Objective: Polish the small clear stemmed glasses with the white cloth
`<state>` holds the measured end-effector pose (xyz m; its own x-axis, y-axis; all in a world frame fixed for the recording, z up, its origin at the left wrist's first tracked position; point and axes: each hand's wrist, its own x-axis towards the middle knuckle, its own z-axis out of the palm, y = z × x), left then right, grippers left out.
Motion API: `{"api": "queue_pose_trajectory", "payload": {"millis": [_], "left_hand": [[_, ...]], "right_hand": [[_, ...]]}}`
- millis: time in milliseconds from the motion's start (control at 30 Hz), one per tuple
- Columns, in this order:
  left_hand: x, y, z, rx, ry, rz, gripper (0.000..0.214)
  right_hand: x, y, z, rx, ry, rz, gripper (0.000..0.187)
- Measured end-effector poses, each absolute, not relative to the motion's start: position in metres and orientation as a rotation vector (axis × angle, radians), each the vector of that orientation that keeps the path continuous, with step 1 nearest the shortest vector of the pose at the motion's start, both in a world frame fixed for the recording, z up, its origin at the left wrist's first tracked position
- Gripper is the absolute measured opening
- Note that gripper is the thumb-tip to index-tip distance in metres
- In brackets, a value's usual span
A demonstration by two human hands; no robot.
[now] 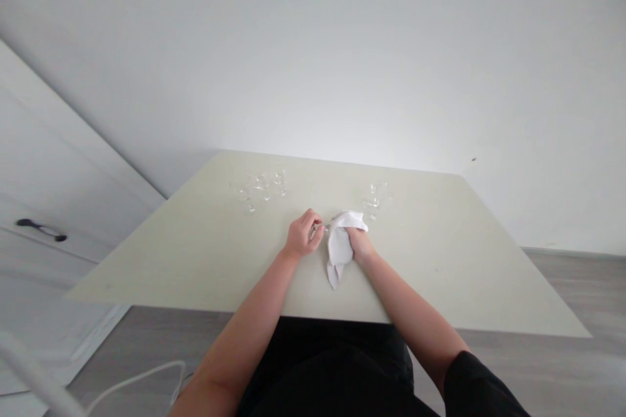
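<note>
My left hand [302, 234] is closed around a small clear stemmed glass [316, 230], mostly covered by the fingers. Right beside it, my right hand [360, 244] grips a white cloth [341, 244], whose loose end hangs down toward me. The cloth meets the right side of the glass, and the fingers inside it are hidden. Several clear stemmed glasses [267, 186] stand to the far left of my hands. More clear glasses [375, 199] are just beyond my right hand, too faint to tell apart.
The pale table [195, 260] reaches back to a white wall [342, 65]. On the left is a white cabinet [44, 169] with a dark handle [42, 229]. A white cable [137, 378] runs above the grey floor at lower left.
</note>
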<state>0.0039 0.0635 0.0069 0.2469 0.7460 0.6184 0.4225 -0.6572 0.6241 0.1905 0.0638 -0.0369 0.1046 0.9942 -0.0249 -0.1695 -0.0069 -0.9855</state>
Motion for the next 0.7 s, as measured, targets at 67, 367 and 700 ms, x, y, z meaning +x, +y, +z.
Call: {"api": "queue_pose_trajectory", "payload": {"millis": [67,367,700], "left_hand": [[0.003,0.064,0.006,2.191,1.086,1.404,0.023],[0.007,0.088,0.0,1.512,1.123,1.167,0.036],[0.009,0.074,0.0,1.883,1.037,1.291,0.044]], "right_hand": [[0.192,0.061,-0.034,-1.17,-0.999,1.28,0.032],[0.199,0.06,-0.018,-0.82,-1.332,1.096,0.054],[0.198,0.063,-0.03,-1.09,-1.107,1.07,0.039]]}}
